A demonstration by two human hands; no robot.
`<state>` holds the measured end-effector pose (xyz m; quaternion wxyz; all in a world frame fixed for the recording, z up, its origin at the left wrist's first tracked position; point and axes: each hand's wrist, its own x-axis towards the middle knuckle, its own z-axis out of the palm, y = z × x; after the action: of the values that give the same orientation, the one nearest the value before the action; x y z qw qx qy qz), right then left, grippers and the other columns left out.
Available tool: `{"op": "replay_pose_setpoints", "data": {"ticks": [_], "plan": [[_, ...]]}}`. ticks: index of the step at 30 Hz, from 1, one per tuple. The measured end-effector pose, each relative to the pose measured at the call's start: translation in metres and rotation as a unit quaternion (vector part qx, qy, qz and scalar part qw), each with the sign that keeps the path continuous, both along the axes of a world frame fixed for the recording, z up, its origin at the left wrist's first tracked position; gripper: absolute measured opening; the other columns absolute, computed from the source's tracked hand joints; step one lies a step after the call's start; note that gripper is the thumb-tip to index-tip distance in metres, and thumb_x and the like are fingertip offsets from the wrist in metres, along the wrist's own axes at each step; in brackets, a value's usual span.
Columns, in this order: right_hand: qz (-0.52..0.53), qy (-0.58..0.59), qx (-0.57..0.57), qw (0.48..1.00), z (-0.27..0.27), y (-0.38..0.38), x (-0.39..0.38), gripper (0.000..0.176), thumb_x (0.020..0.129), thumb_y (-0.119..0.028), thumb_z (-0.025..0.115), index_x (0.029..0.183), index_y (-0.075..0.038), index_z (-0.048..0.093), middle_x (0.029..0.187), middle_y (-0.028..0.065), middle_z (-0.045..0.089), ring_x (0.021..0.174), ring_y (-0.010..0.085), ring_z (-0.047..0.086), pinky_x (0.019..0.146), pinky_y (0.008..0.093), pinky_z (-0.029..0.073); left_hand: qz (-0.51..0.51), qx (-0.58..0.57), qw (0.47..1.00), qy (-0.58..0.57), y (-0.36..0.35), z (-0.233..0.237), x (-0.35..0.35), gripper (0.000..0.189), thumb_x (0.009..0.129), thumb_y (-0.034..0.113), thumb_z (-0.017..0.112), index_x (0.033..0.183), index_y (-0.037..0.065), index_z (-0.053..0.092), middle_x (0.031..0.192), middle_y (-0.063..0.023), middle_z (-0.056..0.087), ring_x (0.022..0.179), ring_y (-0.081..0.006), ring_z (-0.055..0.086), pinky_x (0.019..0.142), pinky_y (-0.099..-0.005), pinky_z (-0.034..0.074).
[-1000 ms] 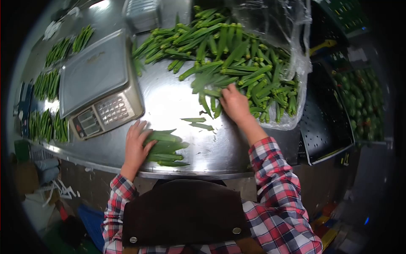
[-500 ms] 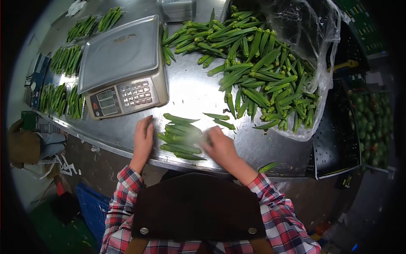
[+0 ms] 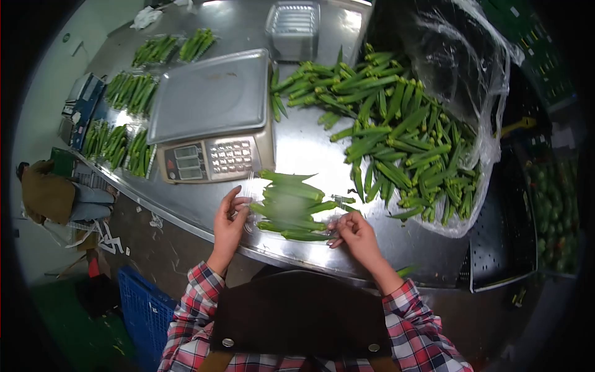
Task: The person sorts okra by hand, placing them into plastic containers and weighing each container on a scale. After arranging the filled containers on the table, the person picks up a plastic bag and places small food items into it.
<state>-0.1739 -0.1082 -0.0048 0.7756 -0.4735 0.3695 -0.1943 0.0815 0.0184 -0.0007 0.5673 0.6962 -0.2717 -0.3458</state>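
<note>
A batch of okra pods (image 3: 290, 208) lies in a thin clear tray, blurred, just above the steel table's front edge (image 3: 291, 257). My left hand (image 3: 230, 221) grips the tray's left end with curled fingers. At the tray's right end, my right hand (image 3: 353, 233) pinches the rim. Just behind the batch stands a digital scale (image 3: 211, 105), its steel pan bare. A big loose pile of okra (image 3: 396, 124) spreads over the table to the right, partly on a clear plastic bag (image 3: 471, 68).
Sorted okra bundles (image 3: 127, 121) lie in rows at the table's left. A stack of clear trays (image 3: 294, 22) stands at the back. A black perforated crate (image 3: 499, 235) hangs at the right, with green fruit (image 3: 555, 198) beyond. A blue crate (image 3: 145, 310) sits on the floor.
My right hand left the big pile and came to the okra batch. Both hands, earlier pressing the batch on the table, now hold it at its ends.
</note>
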Motion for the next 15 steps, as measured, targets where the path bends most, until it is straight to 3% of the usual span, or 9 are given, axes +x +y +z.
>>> {"op": "replay_pose_setpoints", "data": {"ticks": [2,5,7,8,9,11,14,15], "plan": [[0.009,-0.011,-0.026,1.0,0.02,-0.025,0.026,0.01,0.09,-0.008,0.046,0.091,0.001,0.043,0.086,0.0145,0.059,0.065,0.0184,0.061,0.056,0.0277,0.054,0.049,-0.08,0.995,0.034,-0.003,0.017,0.009,0.044,0.086,0.005,0.051,0.128,0.004,0.038,0.111,-0.0073,0.052,0.093,-0.0097,0.05,0.079,-0.0236,0.043],[0.027,0.008,-0.053,0.998,0.039,-0.055,0.08,0.01,0.087,-0.006,0.049,0.086,0.002,0.043,0.084,0.0146,0.058,0.067,0.0196,0.062,0.053,0.0292,0.054,0.154,-0.162,0.975,-0.011,-0.007,0.03,0.018,0.04,0.089,0.012,0.048,0.127,0.003,0.038,0.118,-0.0099,0.049,0.101,-0.0146,0.05,0.082,-0.0276,0.044],[-0.009,-0.103,-0.046,0.994,0.008,-0.067,0.124,0.015,0.08,-0.007,0.054,0.08,0.0,0.04,0.079,0.0128,0.055,0.063,0.019,0.06,0.051,0.0303,0.053,0.183,-0.077,0.978,-0.058,0.004,0.03,0.023,0.038,0.092,0.018,0.045,0.126,0.003,0.039,0.122,-0.0113,0.046,0.106,-0.0187,0.049,0.083,-0.0308,0.044],[-0.007,-0.086,-0.052,0.995,0.014,-0.072,0.139,0.016,0.08,-0.007,0.055,0.08,0.0,0.041,0.08,0.0131,0.055,0.064,0.0186,0.06,0.052,0.0302,0.053,0.171,-0.089,0.98,-0.051,0.01,0.024,0.021,0.037,0.092,0.019,0.045,0.125,0.003,0.04,0.122,-0.011,0.046,0.106,-0.0186,0.049,0.083,-0.031,0.044],[-0.026,-0.063,-0.132,0.989,0.0,-0.075,0.156,0.012,0.083,-0.007,0.052,0.083,0.001,0.043,0.078,0.0107,0.054,0.057,0.0179,0.059,0.048,0.0287,0.05,0.165,-0.096,0.98,-0.048,0.018,0.017,0.016,0.036,0.092,0.02,0.045,0.124,0.003,0.041,0.122,-0.0108,0.046,0.105,-0.0184,0.049,0.083,-0.0313,0.044],[-0.041,-0.141,-0.062,0.987,0.006,-0.075,0.175,0.015,0.083,-0.009,0.054,0.088,0.003,0.048,0.078,0.0098,0.055,0.057,0.016,0.057,0.049,0.0277,0.049,0.143,-0.049,0.988,-0.019,0.029,0.008,0.003,0.036,0.092,0.02,0.045,0.123,0.002,0.042,0.12,-0.0104,0.047,0.102,-0.018,0.05,0.081,-0.0307,0.045],[-0.049,-0.128,-0.132,0.982,0.003,-0.076,0.16,0.025,0.082,-0.013,0.058,0.099,0.004,0.051,0.091,0.0111,0.056,0.073,0.0166,0.06,0.059,0.0287,0.051,0.128,0.001,0.992,0.022,0.035,-0.008,-0.01,0.035,0.092,0.019,0.046,0.121,0.002,0.043,0.115,-0.0096,0.05,0.096,-0.0164,0.052,0.077,-0.0291,0.046],[-0.025,-0.007,-0.179,0.983,0.005,-0.08,0.138,0.027,0.081,-0.012,0.06,0.103,0.001,0.052,0.095,0.009,0.056,0.079,0.0169,0.058,0.064,0.0304,0.05,0.128,0.016,0.991,0.033,0.038,-0.012,-0.013,0.034,0.091,0.019,0.047,0.121,0.002,0.043,0.113,-0.0093,0.051,0.094,-0.0157,0.053,0.075,-0.0284,0.047]]}}
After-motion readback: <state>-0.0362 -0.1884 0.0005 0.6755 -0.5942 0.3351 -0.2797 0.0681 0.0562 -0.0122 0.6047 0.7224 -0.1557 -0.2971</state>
